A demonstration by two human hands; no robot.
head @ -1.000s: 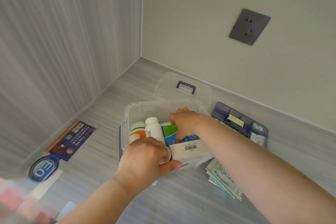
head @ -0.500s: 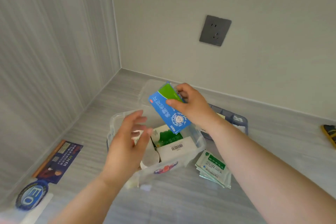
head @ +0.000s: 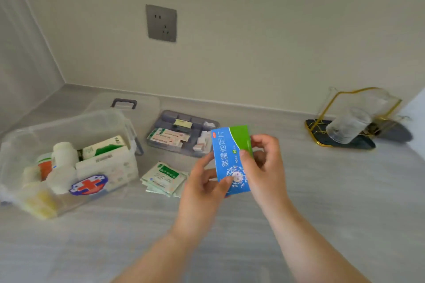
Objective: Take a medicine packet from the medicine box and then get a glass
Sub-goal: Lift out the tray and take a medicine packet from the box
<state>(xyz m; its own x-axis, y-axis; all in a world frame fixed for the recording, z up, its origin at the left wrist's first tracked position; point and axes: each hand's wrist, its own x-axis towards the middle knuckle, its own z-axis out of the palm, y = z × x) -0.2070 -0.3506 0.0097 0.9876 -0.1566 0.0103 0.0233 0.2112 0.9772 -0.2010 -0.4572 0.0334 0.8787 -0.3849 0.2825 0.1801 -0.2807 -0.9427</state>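
The hands cover parts of the blue packet (head: 230, 156); the medicine box (head: 69, 126) runs off frame left.

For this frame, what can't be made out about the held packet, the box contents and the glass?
Head view only:
- Blue and green packet: small print blurred; lower edge covered by the left hand and right hand.
- Medicine box: labels blurred; near-left contents hazy behind the cloudy wall.
- Glass on the gold rack: outline smeared, so any contents or second glass are unclear.

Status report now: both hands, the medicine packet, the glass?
Left hand and right hand both hold blue-green medicine packet, clear of medicine box. Glass untouched on gold rack, far right. Path open.
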